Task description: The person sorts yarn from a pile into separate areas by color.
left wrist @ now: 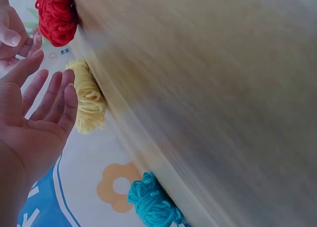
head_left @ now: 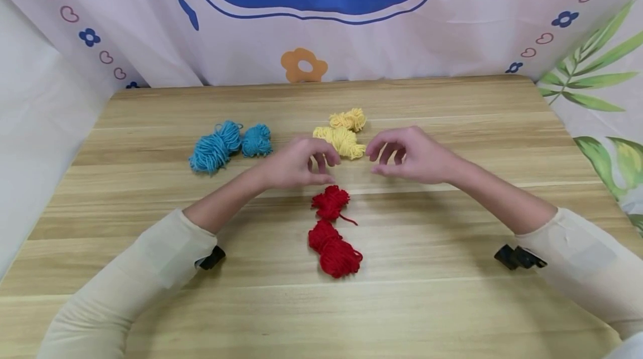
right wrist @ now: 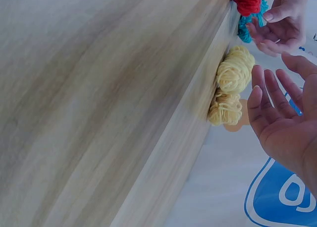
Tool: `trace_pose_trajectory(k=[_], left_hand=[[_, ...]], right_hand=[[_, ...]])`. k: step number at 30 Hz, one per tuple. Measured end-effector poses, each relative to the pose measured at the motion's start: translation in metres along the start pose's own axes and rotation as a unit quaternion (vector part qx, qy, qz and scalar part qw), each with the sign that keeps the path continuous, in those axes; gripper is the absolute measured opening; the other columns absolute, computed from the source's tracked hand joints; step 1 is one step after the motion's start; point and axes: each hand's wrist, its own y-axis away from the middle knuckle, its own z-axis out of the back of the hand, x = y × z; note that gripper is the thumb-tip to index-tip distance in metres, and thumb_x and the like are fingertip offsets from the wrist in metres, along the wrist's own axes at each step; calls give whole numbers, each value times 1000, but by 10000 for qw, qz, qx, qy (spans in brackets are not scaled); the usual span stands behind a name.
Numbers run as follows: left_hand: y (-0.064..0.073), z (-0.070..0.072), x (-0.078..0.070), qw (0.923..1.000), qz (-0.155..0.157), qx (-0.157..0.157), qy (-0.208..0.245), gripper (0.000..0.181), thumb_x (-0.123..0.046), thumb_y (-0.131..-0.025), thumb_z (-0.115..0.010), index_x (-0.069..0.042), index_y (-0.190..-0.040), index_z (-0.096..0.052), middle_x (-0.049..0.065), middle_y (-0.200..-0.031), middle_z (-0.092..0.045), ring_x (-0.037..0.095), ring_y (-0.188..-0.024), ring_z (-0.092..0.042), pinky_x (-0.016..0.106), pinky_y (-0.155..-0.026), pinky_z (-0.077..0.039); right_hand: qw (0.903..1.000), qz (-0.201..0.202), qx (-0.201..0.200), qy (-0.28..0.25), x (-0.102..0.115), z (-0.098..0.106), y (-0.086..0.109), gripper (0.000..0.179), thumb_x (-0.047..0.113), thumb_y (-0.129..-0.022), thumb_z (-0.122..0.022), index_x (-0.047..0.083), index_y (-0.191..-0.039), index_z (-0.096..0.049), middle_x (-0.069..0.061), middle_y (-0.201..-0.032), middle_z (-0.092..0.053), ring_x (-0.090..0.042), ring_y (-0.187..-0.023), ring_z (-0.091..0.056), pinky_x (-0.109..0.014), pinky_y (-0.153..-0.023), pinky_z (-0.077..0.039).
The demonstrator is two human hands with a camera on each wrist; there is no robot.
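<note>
My left hand hovers over the table's middle, fingers loosely bent and nothing in them. Facing it from the right, my right hand is also without anything, its fingers relaxed. Between and just behind them lies a bundle of yellow yarn, with a smaller yellow bundle against its back. In front of the left fingertips sits a red yarn bundle with a loose strand, and nearer to me a larger red bundle. Left of the left hand are a blue yarn bundle and a smaller blue one.
The yarn lies on a wood-grain table. A printed cloth with a blue emblem and flowers hangs behind its back edge. Black clips show at the cream sleeves.
</note>
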Motion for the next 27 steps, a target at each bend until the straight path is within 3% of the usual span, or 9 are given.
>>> trace_pose_trajectory(k=[27], left_hand=[[1,-9,2,9966,-284,600,487,34,-12,-87,-85,2,-114,-71,12,-107,-72,16,-87,-73,37,-77,-61]], right_hand=[[9965,636,481,-230,18,-13,4,22,5,-88,-81,2,-109,-73,-9,-99,-73,-14,-83,-69,-30,-66,-57]])
